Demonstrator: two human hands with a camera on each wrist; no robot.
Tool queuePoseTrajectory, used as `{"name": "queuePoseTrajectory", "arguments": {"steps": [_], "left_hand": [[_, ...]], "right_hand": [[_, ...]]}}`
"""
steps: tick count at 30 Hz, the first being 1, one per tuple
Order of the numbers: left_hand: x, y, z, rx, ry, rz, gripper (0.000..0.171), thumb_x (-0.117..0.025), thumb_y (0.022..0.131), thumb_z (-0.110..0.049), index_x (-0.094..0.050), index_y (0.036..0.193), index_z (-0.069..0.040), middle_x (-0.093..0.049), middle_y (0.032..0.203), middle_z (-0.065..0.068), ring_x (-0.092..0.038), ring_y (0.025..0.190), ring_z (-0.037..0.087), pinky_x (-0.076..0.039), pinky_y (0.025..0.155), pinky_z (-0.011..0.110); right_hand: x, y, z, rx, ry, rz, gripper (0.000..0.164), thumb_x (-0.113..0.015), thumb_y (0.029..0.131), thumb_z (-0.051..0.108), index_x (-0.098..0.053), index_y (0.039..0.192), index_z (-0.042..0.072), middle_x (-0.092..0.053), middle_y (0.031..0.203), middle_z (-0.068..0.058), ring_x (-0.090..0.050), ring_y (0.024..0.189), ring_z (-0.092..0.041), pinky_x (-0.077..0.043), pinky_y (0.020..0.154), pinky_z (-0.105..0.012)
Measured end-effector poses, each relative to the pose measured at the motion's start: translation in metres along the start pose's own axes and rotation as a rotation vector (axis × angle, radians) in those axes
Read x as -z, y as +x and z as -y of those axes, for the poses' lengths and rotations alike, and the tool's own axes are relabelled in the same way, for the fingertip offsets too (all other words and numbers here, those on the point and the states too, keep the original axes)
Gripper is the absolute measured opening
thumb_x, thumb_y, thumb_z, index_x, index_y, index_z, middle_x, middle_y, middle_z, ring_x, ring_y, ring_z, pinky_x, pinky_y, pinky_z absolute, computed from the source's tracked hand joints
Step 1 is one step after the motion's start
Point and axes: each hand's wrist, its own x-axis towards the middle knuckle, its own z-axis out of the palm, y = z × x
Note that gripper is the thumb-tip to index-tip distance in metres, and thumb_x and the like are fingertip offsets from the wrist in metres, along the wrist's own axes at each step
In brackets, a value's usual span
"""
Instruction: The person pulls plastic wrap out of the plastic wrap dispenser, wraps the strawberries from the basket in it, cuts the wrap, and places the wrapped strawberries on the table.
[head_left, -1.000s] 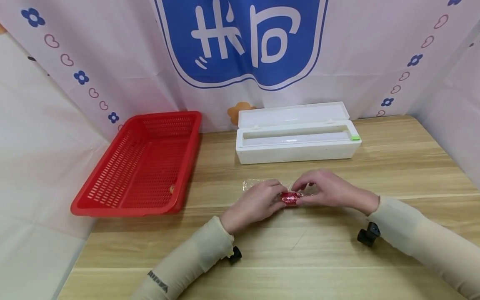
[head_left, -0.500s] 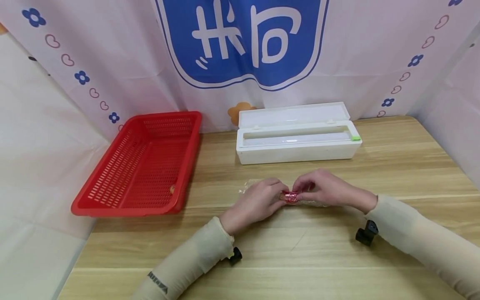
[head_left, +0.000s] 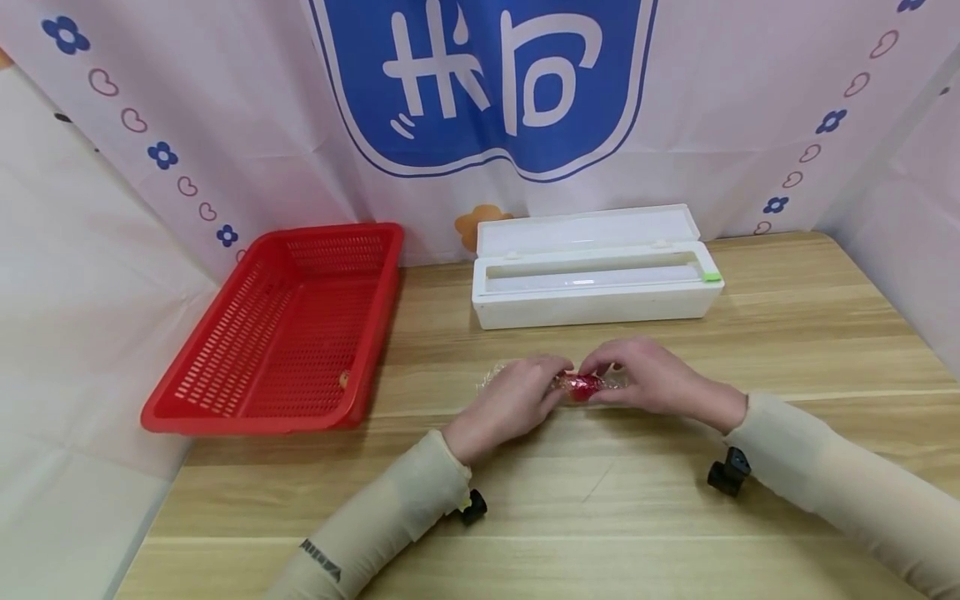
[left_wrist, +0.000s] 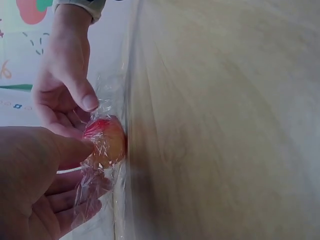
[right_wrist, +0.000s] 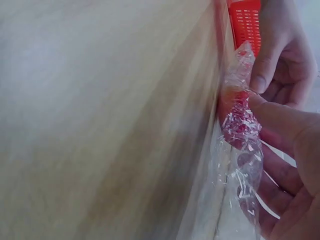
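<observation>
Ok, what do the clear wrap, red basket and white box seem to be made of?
Clear wrap: likely thin, glossy plastic film, by its see-through crinkles and glints.
Red basket: probably molded plastic, slightly glossy, given even color and perforated walls.
White box: likely rigid plastic, smooth, by its uniform surface and neat edges; other materials possible.

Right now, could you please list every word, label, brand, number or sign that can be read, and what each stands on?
No text can be read with certainty.
Blue emblem on the backdrop: large white characters, cut off at the top, not legible.
Left sleeve: dark print, too small and blurred to read.
</observation>
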Motion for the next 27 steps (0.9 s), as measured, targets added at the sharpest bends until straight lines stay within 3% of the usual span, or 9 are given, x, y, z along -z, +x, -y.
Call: {"name": "queuePoseTrajectory", "arguments": {"steps": [8, 11, 18, 27], "left_hand": [[0.003, 0.000, -0.001, -0.041, 0.098, -0.093, 0.026, -0.071, 0.084, -0.027, -0.069, 0.107, -0.015, -0.066, 0.103, -0.004, -0.059, 0.096, 0.010, -0.050, 0.089, 0.027], [0.002, 0.000, 0.000, -0.039, 0.084, -0.078, 0.027, -0.074, 0.082, -0.028, -0.070, 0.106, -0.015, -0.067, 0.100, -0.004, -0.060, 0.093, 0.010, -0.051, 0.086, 0.026], [-0.001, 0.001, 0.003, 0.042, 0.016, -0.001, 0.036, -0.075, 0.080, -0.022, -0.067, 0.113, -0.012, -0.068, 0.109, 0.001, -0.063, 0.096, 0.013, -0.054, 0.086, 0.027], [0.003, 0.001, 0.005, 0.056, -0.043, 0.005, 0.037, -0.075, 0.080, -0.021, -0.066, 0.114, -0.010, -0.069, 0.109, 0.004, -0.064, 0.097, 0.014, -0.054, 0.086, 0.025]], "right_hand": [[-0.004, 0.002, 0.002, -0.020, -0.027, -0.016, 0.029, -0.079, 0.077, 0.027, -0.071, 0.104, 0.022, -0.071, 0.099, 0.012, -0.063, 0.088, -0.003, -0.053, 0.080, -0.030], [-0.005, 0.003, 0.003, -0.019, -0.043, -0.014, 0.029, -0.077, 0.078, 0.031, -0.071, 0.104, 0.021, -0.071, 0.100, 0.010, -0.064, 0.089, -0.005, -0.054, 0.081, -0.031], [-0.011, 0.004, 0.004, -0.020, -0.091, -0.004, 0.043, -0.078, 0.073, 0.044, -0.070, 0.107, 0.019, -0.072, 0.102, 0.006, -0.064, 0.090, -0.008, -0.053, 0.084, -0.034], [-0.013, 0.008, 0.008, -0.051, -0.096, 0.012, 0.042, -0.078, 0.076, 0.035, -0.068, 0.112, 0.016, -0.071, 0.106, 0.002, -0.064, 0.093, -0.011, -0.053, 0.085, -0.036]]}}
